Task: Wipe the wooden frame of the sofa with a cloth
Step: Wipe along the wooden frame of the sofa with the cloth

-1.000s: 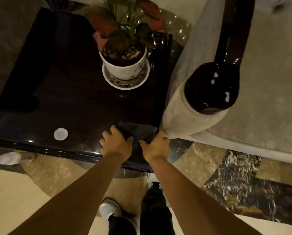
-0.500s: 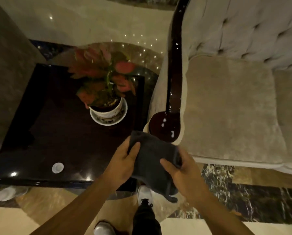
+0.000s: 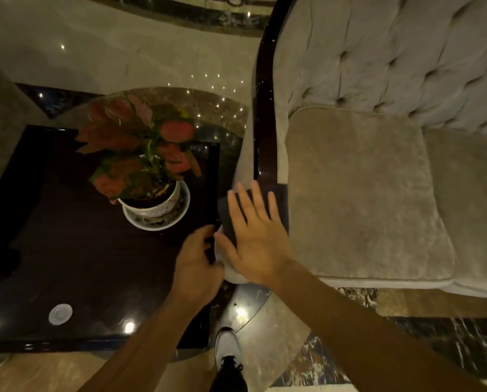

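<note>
The sofa's dark glossy wooden frame (image 3: 265, 123) runs along the top of the armrest, beside the beige seat cushion (image 3: 364, 199). A dark grey cloth (image 3: 279, 205) lies over the rounded front end of that armrest. My right hand (image 3: 253, 239) lies flat on the cloth with its fingers spread, pressing it onto the wood. Just left of it, my left hand (image 3: 197, 261) has its fingers curled on the cloth's lower left edge. The wood under the cloth is hidden.
Left of the armrest stands a dark glossy side table (image 3: 67, 250) with a potted red-leaved plant (image 3: 151, 205) on a saucer and a small white disc (image 3: 60, 314). The tufted sofa back (image 3: 392, 58) rises at the right. My white shoe (image 3: 228, 346) is on the marble floor.
Both hands lifted the cloth off the side table and carried it right, onto the armrest's front end. My right hand went from gripping it to lying flat on it.
</note>
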